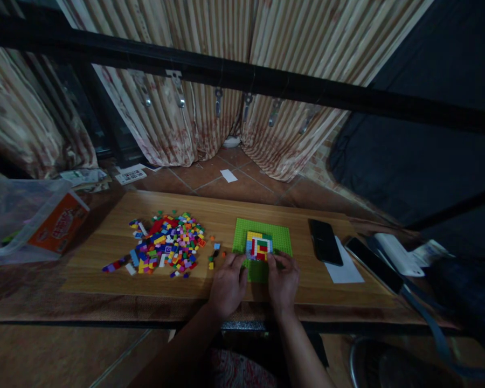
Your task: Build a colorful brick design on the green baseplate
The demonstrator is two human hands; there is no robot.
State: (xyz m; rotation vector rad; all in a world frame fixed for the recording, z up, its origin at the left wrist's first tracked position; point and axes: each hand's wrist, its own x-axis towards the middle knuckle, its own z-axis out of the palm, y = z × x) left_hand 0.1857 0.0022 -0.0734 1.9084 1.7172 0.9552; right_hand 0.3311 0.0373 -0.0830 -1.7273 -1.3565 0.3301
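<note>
The brick build [260, 243] sits on a green baseplate [282, 231], right of the middle of the wooden worktop [220, 207], roughly midway between its far and near edges. It lies just beyond the fingertips of both hands, between the two. Its far side shows yellow and green, its left side light blue; further in are white, red and a little more yellow and green.

The left hand [228, 283] comes over the near edge of the worktop, fingers bent, with its fingertips by the near left corner of the build. The right hand [283, 277] mirrors it at the near right corner, thumb forward and fingers curled over the baseplate. Both hands are partly closed; whether either one pinches a brick, I cannot tell, as the fingertips are too small and dim.

To the left of the left hand, a few loose bricks [211, 265] lie near the baseplate. Farther toward the worktop's left edge spreads a large mixed pile of bricks [167, 245]. Toward the right edge, a black phone [325, 241] partly overlaps a white sheet [346, 271], and a second phone [374, 264] lies slanted close to that edge.
</note>
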